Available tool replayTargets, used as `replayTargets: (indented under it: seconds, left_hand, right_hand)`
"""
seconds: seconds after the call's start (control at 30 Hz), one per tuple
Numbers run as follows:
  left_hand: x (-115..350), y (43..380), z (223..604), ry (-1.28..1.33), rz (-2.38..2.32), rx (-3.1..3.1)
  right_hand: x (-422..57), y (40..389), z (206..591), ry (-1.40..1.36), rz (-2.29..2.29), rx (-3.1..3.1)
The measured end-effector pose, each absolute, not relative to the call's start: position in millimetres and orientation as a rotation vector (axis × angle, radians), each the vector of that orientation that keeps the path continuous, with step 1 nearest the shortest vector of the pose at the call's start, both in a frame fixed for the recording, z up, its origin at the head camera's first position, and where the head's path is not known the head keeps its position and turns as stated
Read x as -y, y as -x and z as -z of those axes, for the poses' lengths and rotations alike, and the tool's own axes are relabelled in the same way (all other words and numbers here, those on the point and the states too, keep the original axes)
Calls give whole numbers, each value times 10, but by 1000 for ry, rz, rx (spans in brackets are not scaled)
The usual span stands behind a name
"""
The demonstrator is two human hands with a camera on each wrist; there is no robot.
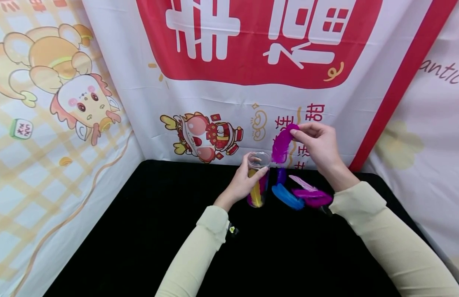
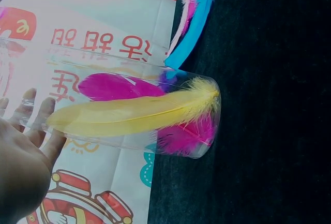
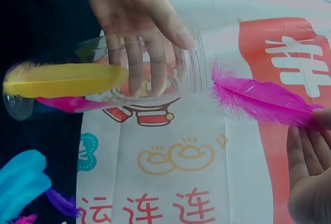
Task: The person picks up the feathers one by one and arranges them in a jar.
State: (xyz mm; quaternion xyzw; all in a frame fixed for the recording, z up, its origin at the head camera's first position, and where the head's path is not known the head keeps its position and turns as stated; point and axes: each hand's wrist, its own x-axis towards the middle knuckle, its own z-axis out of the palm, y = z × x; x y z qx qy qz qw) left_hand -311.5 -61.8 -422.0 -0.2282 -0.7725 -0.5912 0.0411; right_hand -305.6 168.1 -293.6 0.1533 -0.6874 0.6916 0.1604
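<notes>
My left hand (image 1: 243,180) grips a clear plastic jar (image 2: 124,144) around its upper part. Inside it show a yellow feather (image 2: 129,113) and magenta feathers (image 2: 121,87). Between thumb and fingers, my right hand (image 1: 320,144) pinches a magenta feather (image 3: 266,98) by its tip. That feather hangs beside the jar's open mouth (image 3: 199,63), its fluffy end close to the rim in the right wrist view. Right of the jar, on the black table, lie a blue feather (image 1: 288,197), a purple feather (image 1: 281,176), a pale pink feather (image 1: 302,182) and a magenta feather pile (image 1: 317,198).
The black tabletop (image 1: 140,239) ends against a printed white and red cloth (image 1: 259,82) behind it. Another patterned cloth (image 1: 58,136) hangs at the left, and a white one (image 1: 429,136) at the right.
</notes>
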Motion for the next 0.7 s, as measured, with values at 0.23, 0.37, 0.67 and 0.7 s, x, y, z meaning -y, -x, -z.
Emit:
replayTargets:
  seconds: [0.23, 0.37, 0.67, 0.7]
  left_hand:
    - [612, 3136, 4235, 721, 1819, 2337]
    - [618, 3141, 4229, 717, 1840, 2345]
    - [645, 3032, 4060, 724, 1860, 2406]
    - [650, 2992, 4014, 729, 1864, 2405]
  right_hand:
    - [-1601, 3057, 2905, -462, -2009, 1922]
    - [-1552, 3069, 2895, -451, -1989, 1917]
    - [-1458, 3103, 2918, -456, -2010, 1824]
    - [-1452, 3104, 2921, -456, -2011, 1826]
